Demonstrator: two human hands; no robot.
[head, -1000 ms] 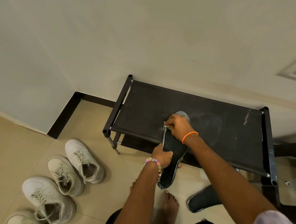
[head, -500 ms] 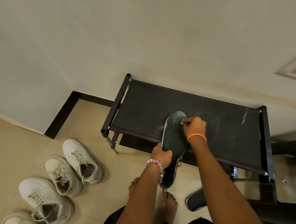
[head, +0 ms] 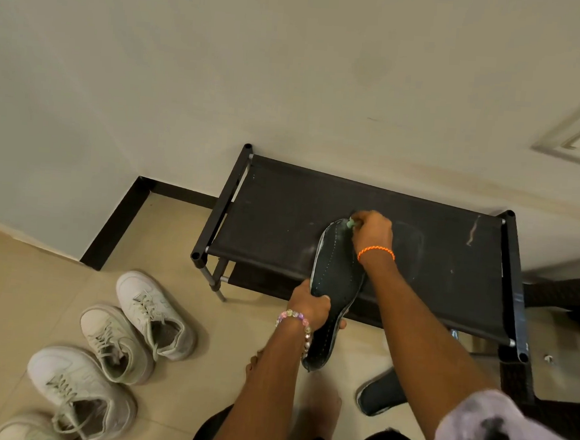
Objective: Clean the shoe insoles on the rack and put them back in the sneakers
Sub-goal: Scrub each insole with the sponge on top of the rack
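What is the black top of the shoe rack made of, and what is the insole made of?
The rack top looks like stretched black fabric, matte, with chalky scuffs; the frame seems to be dark tubing with plastic corners. The insole looks like soft foam or rubber, dark and dull, with dotted stitch lines and a pale edge. It bends off the rack where the left hand holds it.
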